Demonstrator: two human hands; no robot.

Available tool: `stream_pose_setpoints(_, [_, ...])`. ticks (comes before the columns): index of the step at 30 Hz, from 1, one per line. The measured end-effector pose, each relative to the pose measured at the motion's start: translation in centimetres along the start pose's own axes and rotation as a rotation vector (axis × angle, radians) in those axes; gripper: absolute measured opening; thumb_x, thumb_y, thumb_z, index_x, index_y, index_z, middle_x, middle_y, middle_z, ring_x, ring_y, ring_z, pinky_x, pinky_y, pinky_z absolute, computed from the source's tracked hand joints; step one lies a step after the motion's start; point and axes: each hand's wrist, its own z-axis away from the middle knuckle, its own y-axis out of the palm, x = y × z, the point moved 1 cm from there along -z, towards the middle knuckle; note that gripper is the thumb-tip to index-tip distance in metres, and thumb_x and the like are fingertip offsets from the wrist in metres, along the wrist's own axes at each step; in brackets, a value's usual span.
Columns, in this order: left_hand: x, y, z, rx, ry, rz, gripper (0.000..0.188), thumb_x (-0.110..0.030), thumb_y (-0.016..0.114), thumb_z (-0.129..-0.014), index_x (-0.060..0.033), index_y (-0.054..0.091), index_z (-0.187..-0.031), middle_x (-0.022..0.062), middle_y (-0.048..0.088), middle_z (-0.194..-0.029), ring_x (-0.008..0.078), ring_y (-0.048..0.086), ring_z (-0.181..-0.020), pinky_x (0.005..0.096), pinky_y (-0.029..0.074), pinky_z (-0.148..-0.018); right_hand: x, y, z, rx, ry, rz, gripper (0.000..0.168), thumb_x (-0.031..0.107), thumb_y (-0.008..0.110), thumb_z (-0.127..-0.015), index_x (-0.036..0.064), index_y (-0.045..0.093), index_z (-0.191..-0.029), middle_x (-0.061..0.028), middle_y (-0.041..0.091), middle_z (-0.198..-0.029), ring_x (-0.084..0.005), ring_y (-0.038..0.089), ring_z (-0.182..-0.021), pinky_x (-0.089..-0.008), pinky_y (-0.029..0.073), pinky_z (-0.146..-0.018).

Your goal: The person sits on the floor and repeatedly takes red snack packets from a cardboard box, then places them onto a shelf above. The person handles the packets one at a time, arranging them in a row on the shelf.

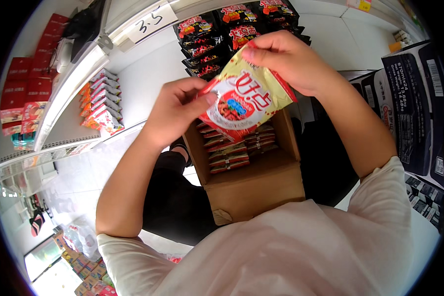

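A red and pale yellow snack packet (246, 92) is stretched between my two hands, its printed front turned up. My left hand (179, 109) pinches the packet's left edge between thumb and fingers. At its upper right corner, my right hand (286, 59) grips it the same way. Below the packet, an open cardboard box (255, 185) sits between my legs, with a flap folded towards me. Several similar packets (229, 159) stand in rows inside the box; the held packet hides part of them.
Black snack packets (201, 44) are stacked on the white shelf (148, 61) beyond my hands. More packets (105, 103) stand in a row to the left, near red boxes (27, 87). Large dark drink cartons (410, 107) flank my right arm. A handwritten price card (151, 22) hangs on the upper shelf edge.
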Motion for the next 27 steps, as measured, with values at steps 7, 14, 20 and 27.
stream_pose_setpoints(7, [0.8,-2.8,-0.3,-0.190,0.022,0.336,0.020,-0.013,0.064,-0.102,0.0059,0.069,-0.104,0.0122,0.075,-0.095,0.0189,0.074,-0.083,0.0336,0.063,-0.079,0.7,0.3,0.1,-0.177,-0.043,-0.243,0.034,0.024,0.064,-0.104,-0.006,0.069,-0.119,-0.0090,0.074,-0.104,-0.0094,0.069,-0.091,-0.0276,0.056,-0.079])
stream_pose_setpoints(14, [0.7,-3.4,-0.3,-0.199,0.110,0.385,0.018,-0.011,0.064,-0.101,0.0057,0.070,-0.102,0.0129,0.074,-0.096,0.0190,0.073,-0.086,0.0344,0.063,-0.079,1.3,1.4,0.8,-0.272,-0.276,0.173,0.025,0.019,0.060,-0.105,-0.001,0.072,-0.114,-0.0056,0.075,-0.099,-0.0080,0.068,-0.087,-0.0260,0.054,-0.078])
stream_pose_setpoints(20, [0.9,-4.3,-0.5,-0.115,0.140,0.355,0.016,-0.016,0.065,-0.102,-0.0006,0.070,-0.102,0.0116,0.074,-0.102,0.0228,0.073,-0.097,0.0422,0.060,-0.090,2.9,2.8,2.1,-0.141,-0.895,0.636,0.021,0.004,0.063,-0.096,0.002,0.074,-0.114,-0.0156,0.075,-0.100,-0.0272,0.073,-0.086,-0.0308,0.057,-0.076])
stream_pose_setpoints(27, [1.7,-3.7,-0.3,-0.065,0.054,0.507,0.028,-0.024,0.063,-0.103,0.0001,0.065,-0.116,0.0138,0.072,-0.116,0.0250,0.071,-0.106,0.0457,0.059,-0.095,2.7,1.9,2.0,-0.170,-0.476,0.340,0.024,0.017,0.058,-0.104,-0.001,0.072,-0.113,-0.0062,0.075,-0.096,-0.0117,0.069,-0.084,-0.0268,0.055,-0.077])
